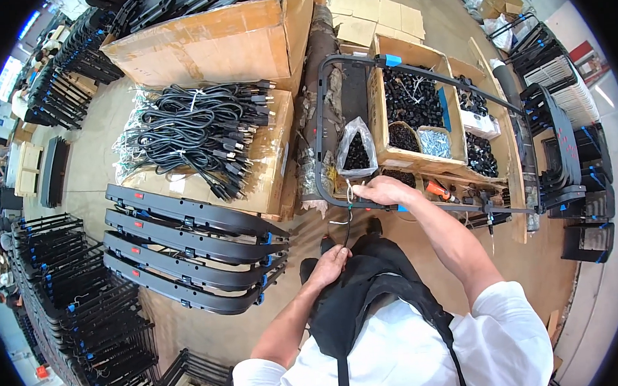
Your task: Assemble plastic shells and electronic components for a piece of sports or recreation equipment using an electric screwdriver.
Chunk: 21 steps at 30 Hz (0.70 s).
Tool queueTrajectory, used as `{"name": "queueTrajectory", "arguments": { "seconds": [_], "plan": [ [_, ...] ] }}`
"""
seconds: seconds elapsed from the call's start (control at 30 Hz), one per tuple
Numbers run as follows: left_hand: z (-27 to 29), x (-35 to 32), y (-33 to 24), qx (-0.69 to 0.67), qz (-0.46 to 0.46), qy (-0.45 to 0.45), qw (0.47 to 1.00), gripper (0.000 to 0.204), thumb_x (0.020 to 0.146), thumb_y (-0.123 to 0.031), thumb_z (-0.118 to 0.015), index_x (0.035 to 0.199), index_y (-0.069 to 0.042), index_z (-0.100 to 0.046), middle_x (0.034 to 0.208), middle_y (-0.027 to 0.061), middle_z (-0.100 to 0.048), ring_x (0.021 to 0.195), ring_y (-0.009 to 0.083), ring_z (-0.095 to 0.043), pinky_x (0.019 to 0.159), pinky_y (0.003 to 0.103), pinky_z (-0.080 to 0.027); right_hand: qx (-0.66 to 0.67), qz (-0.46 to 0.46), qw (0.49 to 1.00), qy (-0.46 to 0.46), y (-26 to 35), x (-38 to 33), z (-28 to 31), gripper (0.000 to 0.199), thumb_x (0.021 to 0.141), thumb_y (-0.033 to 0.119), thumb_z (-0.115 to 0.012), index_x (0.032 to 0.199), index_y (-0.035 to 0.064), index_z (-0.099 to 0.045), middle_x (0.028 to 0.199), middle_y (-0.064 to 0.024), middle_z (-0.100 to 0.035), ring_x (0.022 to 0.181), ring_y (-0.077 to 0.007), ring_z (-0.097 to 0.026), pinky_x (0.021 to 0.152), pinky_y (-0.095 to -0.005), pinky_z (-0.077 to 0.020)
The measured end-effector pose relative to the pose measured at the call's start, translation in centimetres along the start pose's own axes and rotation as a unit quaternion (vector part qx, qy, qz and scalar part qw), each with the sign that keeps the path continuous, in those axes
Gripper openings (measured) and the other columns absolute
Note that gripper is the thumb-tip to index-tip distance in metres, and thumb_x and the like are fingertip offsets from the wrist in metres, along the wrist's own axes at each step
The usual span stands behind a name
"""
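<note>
- A big black frame (414, 66), bent from tube with rounded corners, lies flat across the open boxes in front of the person, its near bar at waist height.
- The right hand (383, 190) is curled over that near bar, fingers closed on it at the near left end.
- A thin black cable (347, 227) drops from under that hand to the left hand (330, 264), which is closed around its lower end against the black apron (361, 296).
- Under the frame sits a cardboard box (377, 97) of small black parts, with a clear bag (356, 148) of dark pieces leaning at its left corner and an orange-handled tool (438, 191) just right of the hand.
- To the person's left, four long black panels (192, 250) are laid side by side on the floor, close to the left elbow.
- Beyond them a heap of coiled black power cords (203, 132) rests on a flat carton (271, 153).
- Racks of stacked black frames (75, 306) line the far left; more stand at the right (568, 156).
</note>
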<state>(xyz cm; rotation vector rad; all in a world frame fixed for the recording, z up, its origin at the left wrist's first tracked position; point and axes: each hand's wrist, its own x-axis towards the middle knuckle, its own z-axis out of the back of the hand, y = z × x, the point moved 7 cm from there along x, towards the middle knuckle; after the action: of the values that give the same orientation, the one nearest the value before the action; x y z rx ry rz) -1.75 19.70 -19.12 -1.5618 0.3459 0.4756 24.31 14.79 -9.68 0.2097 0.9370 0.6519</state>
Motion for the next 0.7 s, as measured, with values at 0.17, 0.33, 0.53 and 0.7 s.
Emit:
{"name": "queueTrajectory", "arguments": {
  "seconds": [0.17,0.33,0.53,0.7],
  "plan": [
    [-0.4,-0.6,-0.4,0.014,0.014,0.011,1.000,0.036,0.112,-0.034,-0.045,0.111,-0.006,-0.066,0.083,0.0046,-0.060,0.076,0.0150,-0.059,0.073,0.034,-0.052,0.267,0.163,0.948,0.059,1.9,3.4,-2.3,0.043,0.101,0.044,-0.067,0.097,0.0041,-0.081,0.091,-0.0048,-0.075,0.087,-0.0119,-0.065,0.081,-0.0299,-0.0505],
    [0.0,-1.8,-1.6,-0.008,-0.022,-0.003,1.000,0.033,0.112,-0.033,-0.044,0.122,-0.009,-0.064,0.083,0.0027,-0.058,0.082,0.0149,-0.058,0.081,0.032,-0.050,0.464,0.079,0.882,0.018,-1.4,5.8,-3.0,0.031,0.106,0.030,-0.061,0.095,0.0039,-0.076,0.089,-0.0042,-0.073,0.079,-0.0128,-0.065,0.075,-0.0307,-0.0521],
    [2.1,-0.6,-5.9,0.041,-0.058,-0.102,0.992,0.030,0.112,-0.027,-0.047,0.129,-0.007,-0.063,0.082,0.0025,-0.060,0.077,0.0130,-0.057,0.075,0.031,-0.050,0.618,0.007,0.742,-0.260,-4.0,6.1,1.4,0.033,0.109,0.031,-0.057,0.092,0.0065,-0.070,0.082,-0.0029,-0.069,0.054,-0.0108,-0.053,0.053,-0.0270,-0.0444],
    [2.9,2.1,-7.8,-0.018,-0.023,-0.178,0.984,0.030,0.112,-0.028,-0.051,0.120,-0.005,-0.068,0.074,-0.0007,-0.056,0.066,0.0094,-0.052,0.064,0.028,-0.048,0.670,0.056,0.676,-0.301,-5.5,7.6,4.6,0.036,0.110,0.037,-0.054,0.097,0.0070,-0.069,0.083,-0.0013,-0.066,0.056,-0.0059,-0.053,0.049,-0.0225,-0.0411]
  ]
}}
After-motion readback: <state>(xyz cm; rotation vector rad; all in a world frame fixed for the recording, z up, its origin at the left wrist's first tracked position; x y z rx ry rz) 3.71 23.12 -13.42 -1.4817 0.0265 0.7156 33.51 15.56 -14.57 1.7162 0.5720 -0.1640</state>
